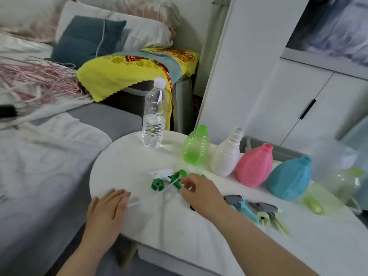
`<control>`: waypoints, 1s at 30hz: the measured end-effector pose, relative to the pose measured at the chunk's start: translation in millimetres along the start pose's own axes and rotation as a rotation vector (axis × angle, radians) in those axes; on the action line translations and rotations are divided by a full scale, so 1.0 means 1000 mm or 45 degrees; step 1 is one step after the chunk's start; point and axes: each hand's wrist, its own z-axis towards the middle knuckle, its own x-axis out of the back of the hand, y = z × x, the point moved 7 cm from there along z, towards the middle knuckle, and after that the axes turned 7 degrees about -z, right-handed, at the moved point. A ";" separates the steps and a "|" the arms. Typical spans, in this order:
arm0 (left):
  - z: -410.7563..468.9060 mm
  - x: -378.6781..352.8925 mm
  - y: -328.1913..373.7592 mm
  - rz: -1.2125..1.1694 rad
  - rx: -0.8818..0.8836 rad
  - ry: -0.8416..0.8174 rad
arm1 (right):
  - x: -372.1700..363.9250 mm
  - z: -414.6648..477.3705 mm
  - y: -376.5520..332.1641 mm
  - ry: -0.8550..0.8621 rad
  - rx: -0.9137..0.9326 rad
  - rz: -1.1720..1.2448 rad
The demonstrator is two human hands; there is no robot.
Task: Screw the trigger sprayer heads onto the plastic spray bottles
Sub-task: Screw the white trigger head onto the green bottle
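Four capless spray bottles stand in a row on the white table (123, 168): a green bottle (196, 145), a white bottle (227, 154), a pink bottle (254, 165) and a blue bottle (289, 177). Green and white sprayer heads (167, 179) lie in a small heap with their thin tubes. My right hand (201, 191) rests on that heap, fingers curled at a green head; whether it grips it I cannot tell. My left hand (108, 210) lies flat, fingers together, on the table's left edge. More sprayer heads (256, 211), grey, blue and yellow-green, lie to the right.
A clear water bottle (154, 114) with a white cap stands at the table's far edge. A blurred pale-green bottle (342, 180) stands at the far right. A bed with grey and white bedding (39, 156) lies on the left, white cabinets (298, 96) behind.
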 end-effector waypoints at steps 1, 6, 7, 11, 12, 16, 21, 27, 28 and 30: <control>0.001 -0.001 -0.003 0.037 -0.005 0.018 | -0.001 0.006 -0.002 0.036 -0.020 -0.038; 0.001 -0.008 -0.003 0.189 -0.105 -0.101 | -0.015 0.029 -0.018 0.108 -0.006 -0.138; 0.001 -0.010 -0.005 0.229 -0.122 -0.135 | -0.022 0.034 -0.025 0.092 0.042 -0.149; -0.004 -0.013 -0.009 0.207 -0.184 -0.230 | -0.042 0.050 -0.032 0.017 -0.006 -0.279; -0.005 -0.012 -0.009 0.154 -0.202 -0.234 | -0.044 0.053 -0.029 0.006 -0.057 -0.299; -0.005 0.002 -0.005 0.004 -0.320 -0.107 | -0.046 0.063 -0.025 0.024 -0.186 -0.282; -0.001 0.004 -0.010 0.120 -0.280 -0.069 | -0.047 0.072 -0.029 -0.027 -0.240 -0.353; 0.004 0.000 -0.015 0.191 -0.251 -0.104 | -0.042 0.065 -0.016 -0.127 -0.209 -0.045; 0.004 0.000 -0.015 0.177 -0.250 -0.098 | -0.040 0.062 -0.013 -0.124 -0.208 0.067; 0.003 0.001 -0.014 0.156 -0.240 -0.082 | -0.036 0.055 -0.008 -0.130 -0.210 0.250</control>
